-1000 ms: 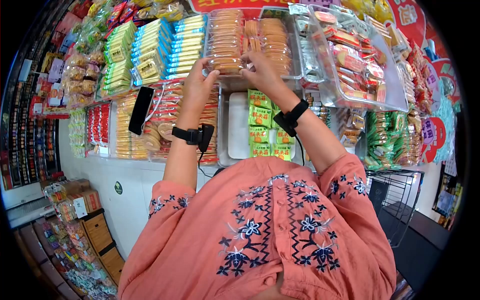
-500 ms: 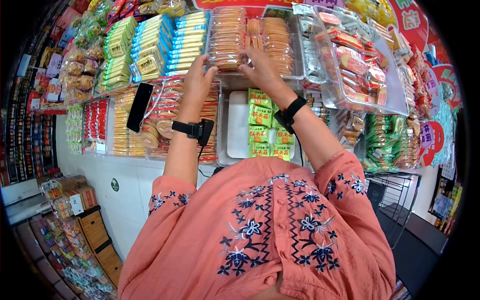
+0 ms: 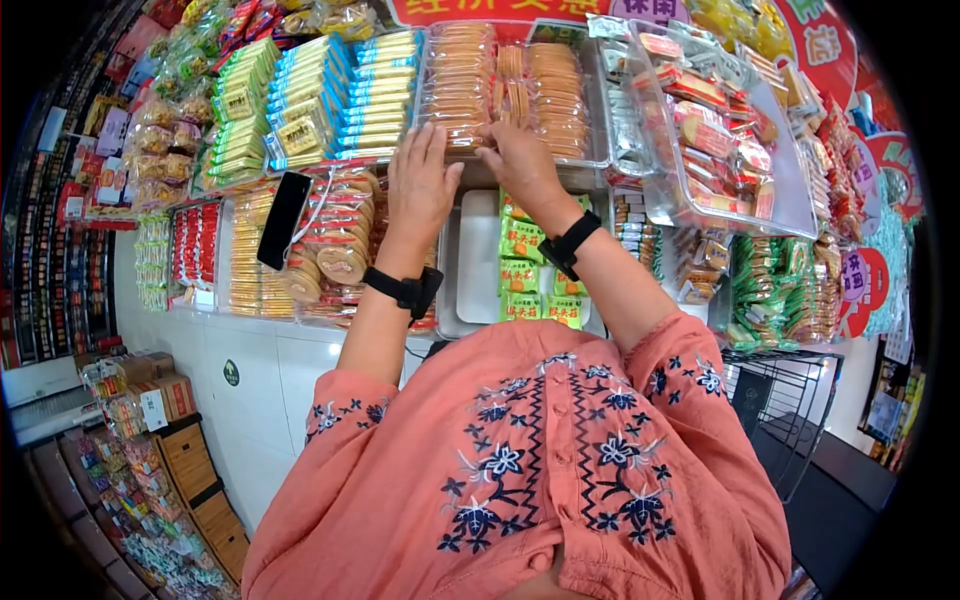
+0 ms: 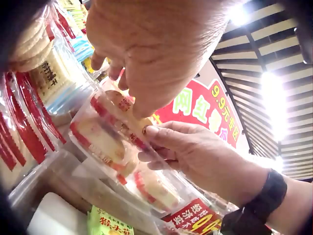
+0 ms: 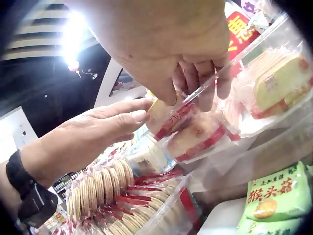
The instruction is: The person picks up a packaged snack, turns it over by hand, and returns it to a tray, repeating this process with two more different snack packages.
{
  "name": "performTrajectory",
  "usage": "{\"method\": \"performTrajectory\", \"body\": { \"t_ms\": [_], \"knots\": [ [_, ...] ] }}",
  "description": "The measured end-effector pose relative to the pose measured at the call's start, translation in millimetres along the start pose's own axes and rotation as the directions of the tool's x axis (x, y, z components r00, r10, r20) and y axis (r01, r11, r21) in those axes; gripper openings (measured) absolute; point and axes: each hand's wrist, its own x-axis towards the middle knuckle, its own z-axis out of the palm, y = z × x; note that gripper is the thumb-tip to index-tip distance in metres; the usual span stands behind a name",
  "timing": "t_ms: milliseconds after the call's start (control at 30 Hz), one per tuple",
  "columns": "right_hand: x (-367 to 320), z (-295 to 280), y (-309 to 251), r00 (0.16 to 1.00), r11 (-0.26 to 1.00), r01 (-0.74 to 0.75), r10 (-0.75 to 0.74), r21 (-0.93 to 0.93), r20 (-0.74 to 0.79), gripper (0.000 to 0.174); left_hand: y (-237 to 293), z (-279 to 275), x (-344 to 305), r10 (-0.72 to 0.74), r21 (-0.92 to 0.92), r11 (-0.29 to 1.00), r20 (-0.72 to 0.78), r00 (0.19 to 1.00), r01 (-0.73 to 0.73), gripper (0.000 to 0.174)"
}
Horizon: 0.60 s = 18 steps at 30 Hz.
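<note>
In the head view, my left hand [image 3: 420, 190] lies with fingers nearly straight at the front left of a clear bin [image 3: 590, 160] of wrapped biscuits [image 3: 460, 85]. Beside it, my right hand [image 3: 522, 165] has curled fingers at the bin's front. The left wrist view shows my right hand [image 4: 190, 152] pinching the edge of a red-and-clear biscuit pack [image 4: 120, 105]. My left hand [image 5: 93, 127], in the right wrist view, touches that pack's side with straight fingertips. Part of the pack is hidden behind my hands.
Green packets [image 3: 520, 240] lie in a lower bin. Blue-wrapped biscuits [image 3: 305, 95] stand at the left, with a phone [image 3: 284, 220] below them. A tilted clear bin [image 3: 790, 205] of red packs is at the right. A wire cart [image 3: 790, 400] stands at the lower right.
My left hand has moved slightly right, and its fingers have straightened from a curved pose. My right hand remains at the biscuits, a little lower in the head view.
</note>
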Motion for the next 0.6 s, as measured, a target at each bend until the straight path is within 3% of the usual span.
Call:
{"method": "performTrajectory", "body": {
  "t_ms": [133, 233, 333, 433, 600],
  "knots": [
    [-1, 5, 7, 0.99, 0.983, 0.123, -0.131, -0.135, -0.051, 0.023, 2, -1, -1, 0.005, 0.047, 0.999, 0.059, 0.998, -0.008, 0.06],
    [-5, 7, 6, 0.97, 0.985, 0.145, -0.16, -0.09, -0.182, 0.019, -3, -4, 1, 0.061, 0.02, 0.998, 0.076, 0.995, -0.063, 0.057],
    [-6, 4, 3, 0.986, 0.997, 0.073, -0.071, 0.004, -0.152, 0.016, -10, -8, 3, -0.057, -0.032, 0.998, 0.045, 0.997, 0.059, 0.058],
    [-6, 1, 1, 0.982, 0.992, 0.115, -0.122, -0.058, -0.143, 0.014, -15, -6, -1, -0.09, -0.131, 0.987, 0.063, 0.994, 0.097, 0.058],
    [-4, 4, -4, 0.984, 0.99, 0.119, -0.128, -0.074, -0.128, 0.013, -6, -2, -4, -0.06, -0.083, 0.994, 0.045, 0.997, 0.063, 0.058]
  ]
}}
